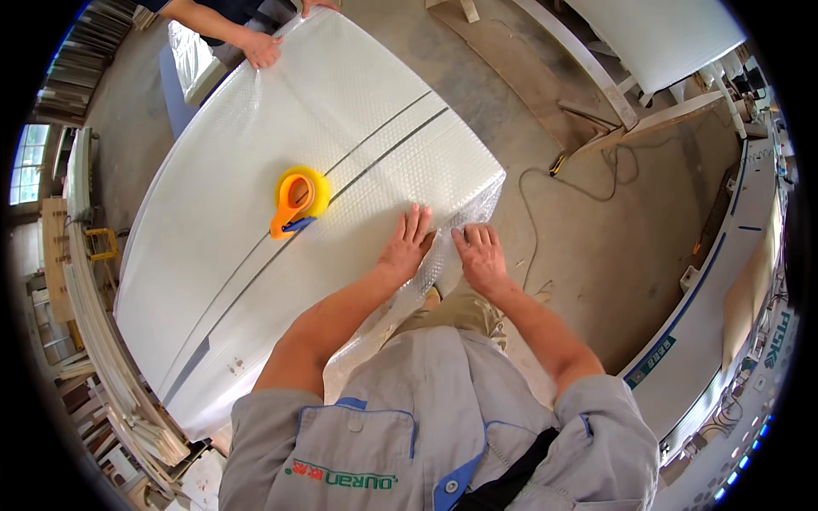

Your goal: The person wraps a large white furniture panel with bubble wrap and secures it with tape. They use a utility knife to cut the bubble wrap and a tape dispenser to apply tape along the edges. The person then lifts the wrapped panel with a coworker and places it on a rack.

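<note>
1. Resting palm-down on the bubble wrap (480, 201), the left hand (406, 249) is laid at the near edge of the white panel (196, 221), fingers straight and clamped on nothing, probably so the sheet is kept smooth.
2. The right hand (483, 260) is held beside the overhanging wrap, fingers bent; whether any is pinched cannot be told.
3. A tape dispenser (284, 221) is set mid-panel, presumably for easy reach.
4. A co-worker's hand (262, 51) is placed at the far edge, seemingly for steadiness.

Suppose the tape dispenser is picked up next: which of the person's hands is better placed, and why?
Probably the left hand: it rests on the wrapped panel, nearer the orange tape dispenser, while the right hand is farther off, by the overhanging bubble wrap.
</note>
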